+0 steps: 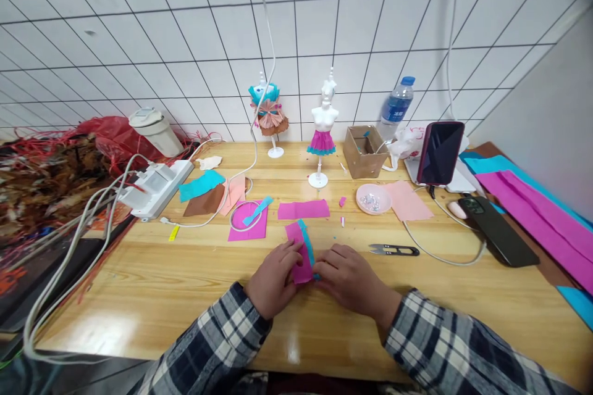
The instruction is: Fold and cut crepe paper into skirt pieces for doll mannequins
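A magenta crepe paper piece (304,273) with a turquoise strip (306,241) along its right edge lies slantwise between my hands, low over the table. My left hand (274,278) grips its left side, thumb and fingers closed on it. At the lower right edge, the fingers of my right hand (345,278) pinch the turquoise strip; their tips are partly hidden. Just beyond lies a flat magenta strip (303,210). A dress form (323,117) wearing a magenta skirt with a turquoise hem stands behind it.
Black thread snips (393,250) lie right of my hands, near a pink dish (373,199) of small shiny bits. Farther out are a cardboard box (365,154), a propped phone (440,153), a second phone (498,231), a power strip (157,188), loose cables and a second dressed form (271,114).
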{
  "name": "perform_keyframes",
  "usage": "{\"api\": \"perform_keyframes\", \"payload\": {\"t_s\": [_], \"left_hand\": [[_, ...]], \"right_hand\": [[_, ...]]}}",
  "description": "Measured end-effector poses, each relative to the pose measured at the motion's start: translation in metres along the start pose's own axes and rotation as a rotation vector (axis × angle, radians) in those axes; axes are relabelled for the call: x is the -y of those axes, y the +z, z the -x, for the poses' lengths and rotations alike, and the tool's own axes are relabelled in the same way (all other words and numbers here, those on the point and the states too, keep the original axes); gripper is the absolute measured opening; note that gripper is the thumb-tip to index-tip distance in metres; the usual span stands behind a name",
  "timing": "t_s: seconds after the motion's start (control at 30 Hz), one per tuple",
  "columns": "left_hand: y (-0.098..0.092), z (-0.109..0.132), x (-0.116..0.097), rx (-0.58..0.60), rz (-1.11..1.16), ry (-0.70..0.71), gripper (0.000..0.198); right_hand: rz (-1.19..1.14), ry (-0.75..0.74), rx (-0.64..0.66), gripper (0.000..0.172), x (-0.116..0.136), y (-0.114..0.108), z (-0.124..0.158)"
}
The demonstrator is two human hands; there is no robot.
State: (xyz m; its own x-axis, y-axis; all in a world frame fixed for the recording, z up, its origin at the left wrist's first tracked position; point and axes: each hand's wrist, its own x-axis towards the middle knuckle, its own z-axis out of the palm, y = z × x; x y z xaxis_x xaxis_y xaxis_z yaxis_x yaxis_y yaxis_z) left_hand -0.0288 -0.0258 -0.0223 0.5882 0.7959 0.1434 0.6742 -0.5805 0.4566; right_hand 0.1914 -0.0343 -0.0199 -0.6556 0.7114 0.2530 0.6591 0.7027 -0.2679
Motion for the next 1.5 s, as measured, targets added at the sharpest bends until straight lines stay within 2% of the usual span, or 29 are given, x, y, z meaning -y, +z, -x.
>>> {"api": "perform_keyframes", "payload": {"t_s": [0.17,0.27,0.43,0.6,0.9,1.27,1.5], "left_hand": [[-0.008,0.0,-0.017,-0.066,-0.17,-0.018,0.019],[-0.008,0.0,-0.023,-0.049,-0.174,0.008,0.009],[-0.006,0.001,-0.023,-0.059,-0.155,0.01,0.014],[-0.007,0.001,-0.024,-0.074,-0.142,-0.01,0.013],[-0.004,0.0,-0.024,-0.043,-0.13,-0.117,0.011],[-0.001,-0.001,-0.022,-0.027,-0.083,-0.152,0.012],[-0.003,-0.002,-0.023,-0.019,-0.097,-0.182,0.011]], "right_hand": [[0.088,0.028,-0.002,0.014,0.0,0.003,0.0],[0.1,0.043,0.024,0.015,0.001,-0.001,0.002],[0.029,0.124,0.002,0.017,0.001,-0.002,0.004],[-0.029,0.154,0.049,0.017,0.0,-0.001,0.003],[-0.089,0.26,0.056,0.014,0.003,-0.002,-0.003],[-0.097,0.265,0.175,0.018,0.0,-0.01,-0.007],[-0.071,0.333,0.31,0.016,-0.003,-0.017,-0.025]]}}
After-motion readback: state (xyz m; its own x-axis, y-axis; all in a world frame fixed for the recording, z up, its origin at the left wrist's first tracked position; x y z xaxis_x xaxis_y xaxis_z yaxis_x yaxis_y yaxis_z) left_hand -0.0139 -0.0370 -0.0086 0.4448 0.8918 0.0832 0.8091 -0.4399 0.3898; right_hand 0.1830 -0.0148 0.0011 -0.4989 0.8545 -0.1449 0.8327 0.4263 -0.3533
